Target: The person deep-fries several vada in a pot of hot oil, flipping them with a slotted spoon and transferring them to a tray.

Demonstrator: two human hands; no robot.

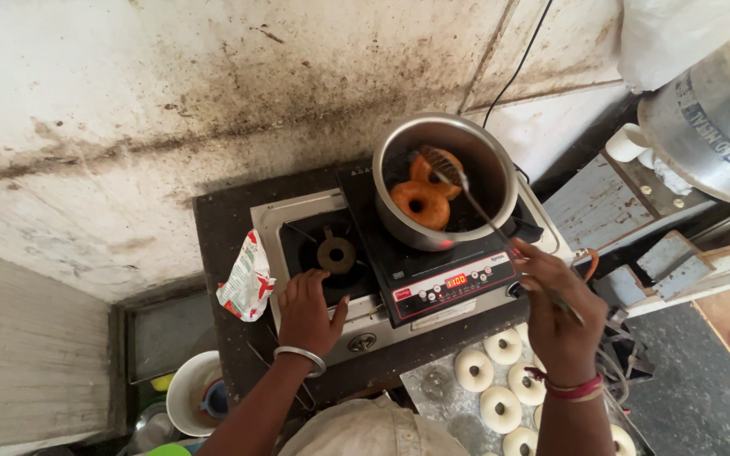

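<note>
My right hand (pixel 555 306) grips the long handle of a metal skimmer (pixel 443 160) whose head rests on two browned dough rings (pixel 420 203) frying in a steel pot (pixel 483 143). The pot stands on a black induction cooker (pixel 445 274) with a lit red display. My left hand (pixel 307 312), with a metal bangle on the wrist, lies flat with fingers spread on the front of a gas stove (pixel 361 338), beside its bare burner (pixel 335 253). Several raw white dough rings (pixel 500 346) lie on a sheet below my right hand.
A crumpled red, white and green packet (pixel 247 279) lies left of the stove. A stained wall (pixel 213 110) rises behind. A large metal vessel (pixel 716 127) sits at the right on a worn bench. A white bowl (pixel 192 393) is at lower left. A black cable (pixel 521 63) runs up the wall.
</note>
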